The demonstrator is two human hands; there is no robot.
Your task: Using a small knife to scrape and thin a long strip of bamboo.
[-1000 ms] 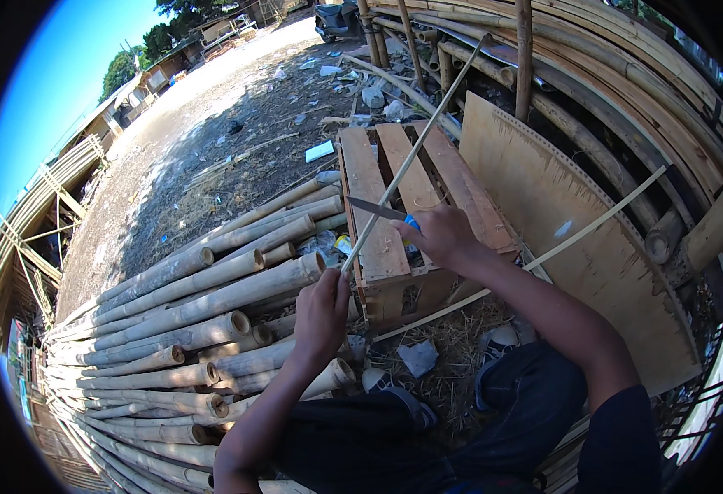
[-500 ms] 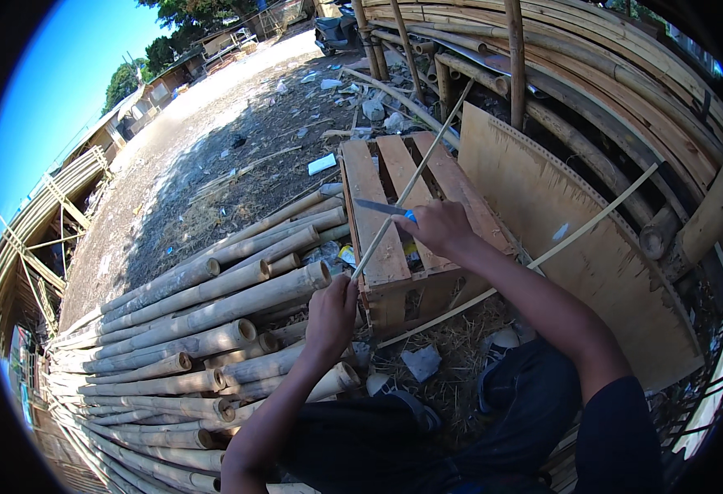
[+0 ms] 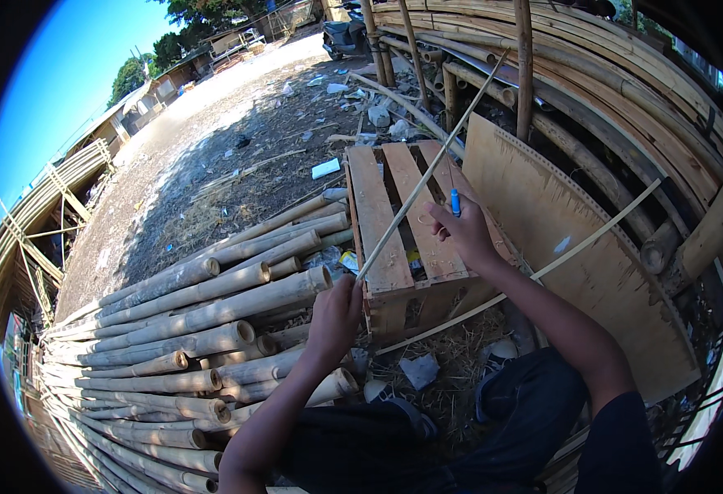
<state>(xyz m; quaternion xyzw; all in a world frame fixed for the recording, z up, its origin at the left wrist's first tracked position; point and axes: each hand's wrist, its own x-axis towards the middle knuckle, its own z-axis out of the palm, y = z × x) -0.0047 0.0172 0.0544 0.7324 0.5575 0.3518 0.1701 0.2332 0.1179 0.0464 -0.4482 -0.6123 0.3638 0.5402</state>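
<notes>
My left hand [image 3: 337, 314] is closed round the near end of a long, thin bamboo strip [image 3: 417, 191]. The strip slants up and away over a slatted wooden crate [image 3: 394, 262], its far end rising past the crate toward the stacked poles. To the right of the strip, my right hand [image 3: 468, 237] grips a knife with a blue handle [image 3: 455, 203]. The knife points upward, apart from the strip, and its blade is hard to make out against the crate slats. The thumb and forefinger of that hand are loosely bent near a thin pale curl.
Bamboo poles [image 3: 213, 315] lie piled at the left, cut ends toward me. A plywood sheet [image 3: 576, 247] leans right of the crate, with another pale strip [image 3: 600, 239] across it. Long timber and poles [image 3: 625, 74] are stacked behind. A stone [image 3: 420, 370] lies near my feet.
My right hand has moved right, away from the strip, and the knife has turned from lying across the strip to pointing up. My left hand still holds the strip's near end.
</notes>
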